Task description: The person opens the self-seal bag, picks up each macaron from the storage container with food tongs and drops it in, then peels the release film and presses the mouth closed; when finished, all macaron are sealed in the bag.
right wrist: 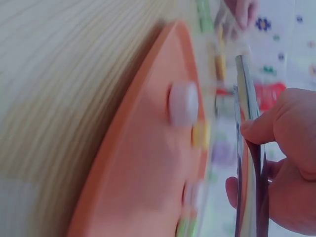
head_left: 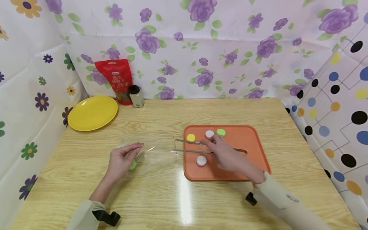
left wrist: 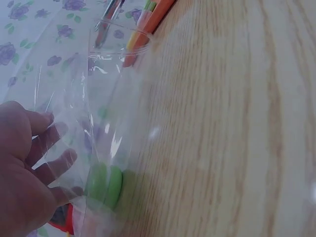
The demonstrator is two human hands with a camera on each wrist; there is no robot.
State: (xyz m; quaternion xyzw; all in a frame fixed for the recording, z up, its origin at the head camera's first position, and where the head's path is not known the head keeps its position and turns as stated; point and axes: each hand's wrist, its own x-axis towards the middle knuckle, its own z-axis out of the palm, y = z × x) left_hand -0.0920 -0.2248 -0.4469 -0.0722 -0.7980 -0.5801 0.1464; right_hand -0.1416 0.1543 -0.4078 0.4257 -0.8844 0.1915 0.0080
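Observation:
My left hand (head_left: 119, 161) pinches the side of a clear plastic bag (head_left: 158, 151), which lies on its side with its mouth toward the tray. At the bag's closed end is a green macaron (left wrist: 106, 185). Over the orange tray (head_left: 250, 137), my right hand (head_left: 225, 155) grips metal tongs (head_left: 194, 151). Their two arms stand apart with nothing between them, tips right by the bag's mouth. Around the tongs on the tray are a yellow macaron (head_left: 191, 137), a pale one (head_left: 209, 134), a green one (head_left: 220, 132) and another pale macaron (head_left: 201, 160).
A yellow plate (head_left: 93, 113) stands at the back left of the wooden table (head_left: 155, 204). Beside it, a red pouch (head_left: 116, 78) and a small black-capped shaker (head_left: 136, 97) stand against the floral cloth (head_left: 178, 64).

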